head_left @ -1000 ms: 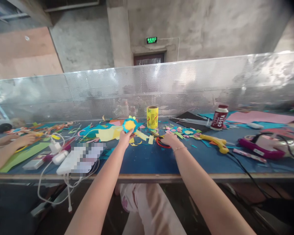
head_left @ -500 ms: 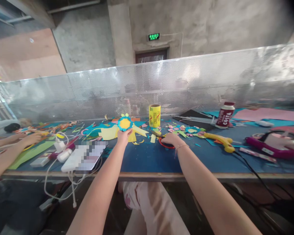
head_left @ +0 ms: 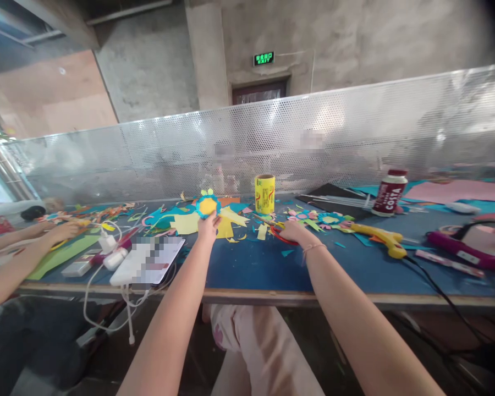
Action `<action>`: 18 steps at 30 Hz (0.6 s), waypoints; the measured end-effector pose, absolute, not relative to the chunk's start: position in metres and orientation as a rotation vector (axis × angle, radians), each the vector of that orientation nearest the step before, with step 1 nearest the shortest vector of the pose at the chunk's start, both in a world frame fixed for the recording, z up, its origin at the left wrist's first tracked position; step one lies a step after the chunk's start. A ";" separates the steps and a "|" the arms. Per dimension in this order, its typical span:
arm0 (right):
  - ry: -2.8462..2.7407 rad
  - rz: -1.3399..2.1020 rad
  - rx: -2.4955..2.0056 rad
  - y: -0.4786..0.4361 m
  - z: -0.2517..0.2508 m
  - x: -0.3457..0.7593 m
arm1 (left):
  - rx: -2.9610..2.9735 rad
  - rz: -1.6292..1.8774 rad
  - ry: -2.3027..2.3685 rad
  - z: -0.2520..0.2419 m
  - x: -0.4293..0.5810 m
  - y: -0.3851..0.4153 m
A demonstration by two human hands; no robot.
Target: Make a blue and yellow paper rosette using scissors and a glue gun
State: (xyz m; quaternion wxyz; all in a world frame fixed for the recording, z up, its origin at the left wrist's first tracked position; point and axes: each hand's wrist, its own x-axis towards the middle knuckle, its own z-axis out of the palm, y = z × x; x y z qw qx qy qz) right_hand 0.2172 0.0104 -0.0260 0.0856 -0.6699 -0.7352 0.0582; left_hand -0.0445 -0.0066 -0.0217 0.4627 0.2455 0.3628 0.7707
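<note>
My left hand [head_left: 208, 226] is closed on a paper flower [head_left: 208, 206] with a blue ruffled edge and a yellow middle, held upright above the table. Red-and-yellow-handled scissors [head_left: 284, 240] are in my right hand [head_left: 297, 232], low over the tabletop, blades pointing left. How far the blades are apart is too small to tell. Yellow paper pieces [head_left: 185, 224] lie around and behind the flower. Behind the scissors stands a yellow roll [head_left: 264, 195]. A small blue paper scrap [head_left: 287, 253] lies just below the scissors.
Finished-looking paper flowers [head_left: 330, 219] lie right of my right hand, with a yellow glue gun [head_left: 379, 237] and a dark red bottle [head_left: 390, 192] beyond. A phone and white chargers [head_left: 115, 258] with cables sit left. Another person's hands [head_left: 66, 234] work at far left.
The view has shifted slightly, moving the scene to the right. The scissors and my right hand have moved a little, and the blue scrap now shows beneath them. My left hand keeps the flower.
</note>
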 end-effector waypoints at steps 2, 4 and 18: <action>-2.245 0.176 -1.968 0.006 -0.020 0.214 | 0.528 1.905 0.901 -0.019 -0.047 -0.006; -2.338 0.176 -1.845 -0.001 -0.016 0.210 | 0.462 1.925 0.887 -0.016 -0.049 -0.006; -2.510 0.583 -1.460 -0.032 -0.006 0.179 | 0.504 1.960 0.647 -0.013 -0.045 -0.009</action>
